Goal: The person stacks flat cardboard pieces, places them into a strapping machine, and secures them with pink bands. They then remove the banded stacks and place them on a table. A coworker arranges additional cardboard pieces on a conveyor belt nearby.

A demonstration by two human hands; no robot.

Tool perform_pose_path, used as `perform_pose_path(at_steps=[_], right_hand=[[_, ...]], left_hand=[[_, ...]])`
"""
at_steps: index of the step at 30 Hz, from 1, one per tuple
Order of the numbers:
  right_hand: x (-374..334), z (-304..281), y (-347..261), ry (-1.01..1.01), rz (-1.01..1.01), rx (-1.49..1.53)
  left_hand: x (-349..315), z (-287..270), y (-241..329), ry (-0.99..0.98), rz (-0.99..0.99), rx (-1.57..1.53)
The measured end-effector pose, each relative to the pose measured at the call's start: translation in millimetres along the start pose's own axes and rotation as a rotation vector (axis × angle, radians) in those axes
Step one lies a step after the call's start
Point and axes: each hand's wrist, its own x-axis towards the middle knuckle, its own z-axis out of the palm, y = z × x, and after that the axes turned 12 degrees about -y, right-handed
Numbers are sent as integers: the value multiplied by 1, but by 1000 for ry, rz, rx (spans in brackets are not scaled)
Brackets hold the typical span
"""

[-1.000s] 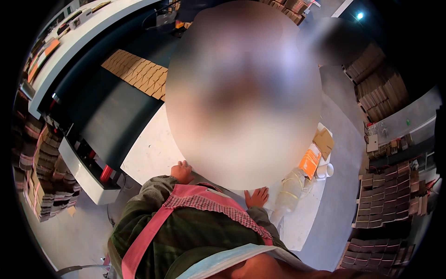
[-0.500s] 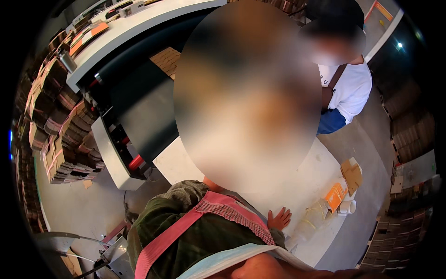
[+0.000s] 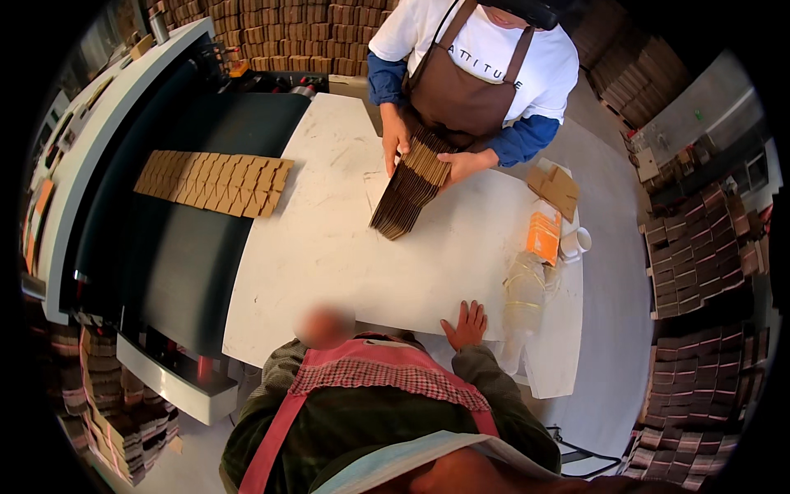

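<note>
My right hand [image 3: 467, 324] rests at the near edge of the white table [image 3: 329, 263], its fingers spread and nothing in it. My left hand [image 3: 324, 328] is by the same edge in front of my body, too blurred to make out its fingers. Across the table a co-worker in a brown apron [image 3: 461, 99] holds a bundle of folded brown cardboard pieces [image 3: 411, 181] in both hands, its lower end at the tabletop. To the left, a row of overlapping flat cardboard pieces [image 3: 214, 183] lies on a dark conveyor belt [image 3: 177, 263] and reaches over the table's left edge.
Near the table's right side lie a clear plastic bag [image 3: 523, 300], an orange box [image 3: 543, 236], a white cup or roll [image 3: 576, 241] and a cardboard piece [image 3: 555, 191]. Bundled cardboard stacks [image 3: 695, 247] stand on the right, with more stacks [image 3: 304, 37] at the back.
The view has swung, and the large blur over the middle is gone. The co-worker's hands with the cardboard bundle and the row on the belt now show. My right hand stays spread on the table.
</note>
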Motion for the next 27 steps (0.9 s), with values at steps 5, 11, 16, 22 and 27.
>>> perform_pose_path(at_steps=[5,11,16,22,27], right_hand=[[-4,11,5,172,-49,-40],[-29,-25,-35,122,-22,135],[-84,-11,-48,116,47,388],[-73,-21,-48,199,-68,442],[-17,-6,-36,141,-98,523]], left_hand=[[10,-2,-2,-20,36,33],[12,-4,-9,-20,35,68],[12,-8,-13,-22,37,92],[17,-6,-13,-39,47,98],[16,3,-11,-79,63,72]])
